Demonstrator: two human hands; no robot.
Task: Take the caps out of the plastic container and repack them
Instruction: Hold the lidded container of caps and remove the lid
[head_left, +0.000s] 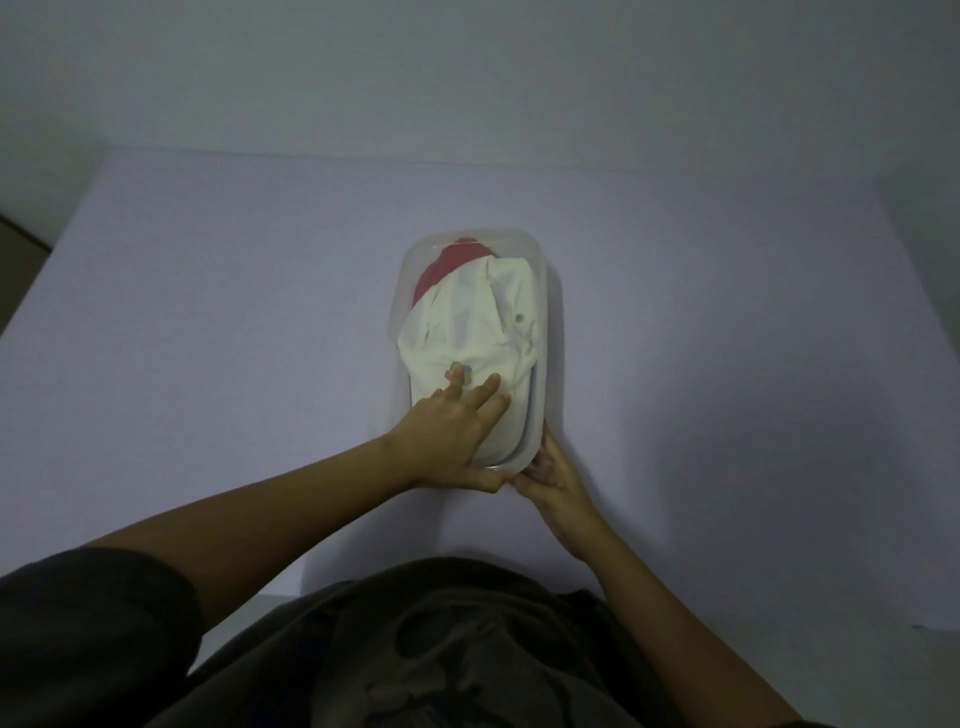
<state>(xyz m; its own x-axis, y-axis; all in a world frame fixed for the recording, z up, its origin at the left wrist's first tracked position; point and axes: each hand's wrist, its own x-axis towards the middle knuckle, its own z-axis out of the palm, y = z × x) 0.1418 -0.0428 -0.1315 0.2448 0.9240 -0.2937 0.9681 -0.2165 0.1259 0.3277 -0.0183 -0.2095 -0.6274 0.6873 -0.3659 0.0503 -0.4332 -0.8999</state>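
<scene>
A clear plastic container (555, 332) stands in the middle of the table. A white cap (467, 322) fills most of it, its brim toward me. A red cap (452, 262) shows beneath it at the far end. My left hand (452, 431) lies flat on the white cap's brim, fingers spread, thumb under the near edge. My right hand (550, 473) grips the container's near right corner with curled fingers.
The container sits on a pale lilac table (208, 338) whose far edge meets a plain wall. A brown strip of floor or furniture (21, 234) shows at the left edge. My dark shirt fills the bottom of the view.
</scene>
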